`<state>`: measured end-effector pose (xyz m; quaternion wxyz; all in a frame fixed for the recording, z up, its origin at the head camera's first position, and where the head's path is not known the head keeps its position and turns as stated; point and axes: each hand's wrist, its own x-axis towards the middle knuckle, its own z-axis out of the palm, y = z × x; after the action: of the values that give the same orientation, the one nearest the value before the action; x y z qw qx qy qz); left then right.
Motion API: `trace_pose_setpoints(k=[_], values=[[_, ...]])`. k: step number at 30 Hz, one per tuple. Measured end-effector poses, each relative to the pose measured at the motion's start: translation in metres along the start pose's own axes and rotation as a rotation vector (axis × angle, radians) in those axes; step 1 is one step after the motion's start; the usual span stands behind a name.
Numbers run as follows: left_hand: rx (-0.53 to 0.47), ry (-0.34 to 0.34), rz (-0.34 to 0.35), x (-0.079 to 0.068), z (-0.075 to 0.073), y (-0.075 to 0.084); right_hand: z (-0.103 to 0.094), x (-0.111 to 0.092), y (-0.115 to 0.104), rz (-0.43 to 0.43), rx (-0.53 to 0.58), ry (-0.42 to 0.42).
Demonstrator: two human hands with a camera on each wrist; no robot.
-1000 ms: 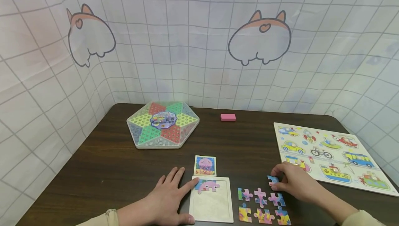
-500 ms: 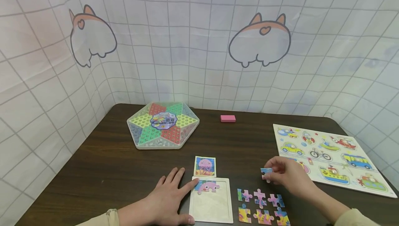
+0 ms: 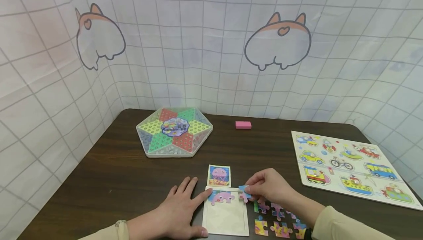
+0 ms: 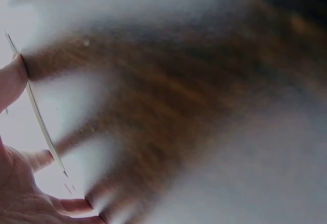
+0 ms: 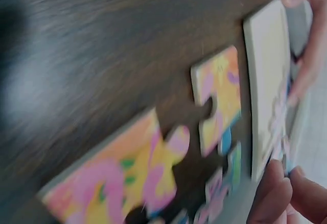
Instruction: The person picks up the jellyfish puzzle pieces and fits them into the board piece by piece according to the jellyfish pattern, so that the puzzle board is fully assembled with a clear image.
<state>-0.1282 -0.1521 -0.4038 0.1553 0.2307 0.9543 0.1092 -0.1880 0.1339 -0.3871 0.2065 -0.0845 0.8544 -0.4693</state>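
Observation:
My right hand (image 3: pixel 272 188) pinches a blue-and-pink jigsaw piece (image 3: pixel 243 195) between thumb and fingers, over the top right corner of a pale puzzle tray (image 3: pixel 225 218). Joined pieces (image 3: pixel 219 197) showing part of a pink animal with eyes lie in the tray's upper left. Spread out flat, my left hand (image 3: pixel 178 212) rests at the tray's left edge, index finger near the upper corner and thumb near the lower. Loose jigsaw pieces (image 3: pixel 281 229) lie right of the tray, some hidden under my right forearm; in the right wrist view a yellow-and-pink piece (image 5: pixel 222 91) lies beside the tray.
A picture card (image 3: pixel 219 176) with a pink jellyfish touches the tray's far side. Farther back are a hexagonal Chinese checkers box (image 3: pixel 174 133) and a small pink block (image 3: pixel 243 125). A vehicle peg puzzle board (image 3: pixel 357 166) lies to the right. Gridded cloth (image 3: pixel 205 49) hangs behind the table.
My right hand has carried the jigsaw piece from above the loose pieces leftward to the tray's top right corner. My left hand has stayed at the tray's left edge.

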Motion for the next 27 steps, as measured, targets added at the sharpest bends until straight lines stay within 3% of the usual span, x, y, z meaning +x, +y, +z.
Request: trace_pose_setpoints(k=[8,27], values=[[0.017,0.001,-0.003,0.001,0.000,0.000,0.019,0.005,-0.009,0.013,-0.102,0.023],[0.009,-0.010,-0.005,0.001,0.000,0.000,0.032,0.007,-0.022,0.019,-0.276,0.090]])
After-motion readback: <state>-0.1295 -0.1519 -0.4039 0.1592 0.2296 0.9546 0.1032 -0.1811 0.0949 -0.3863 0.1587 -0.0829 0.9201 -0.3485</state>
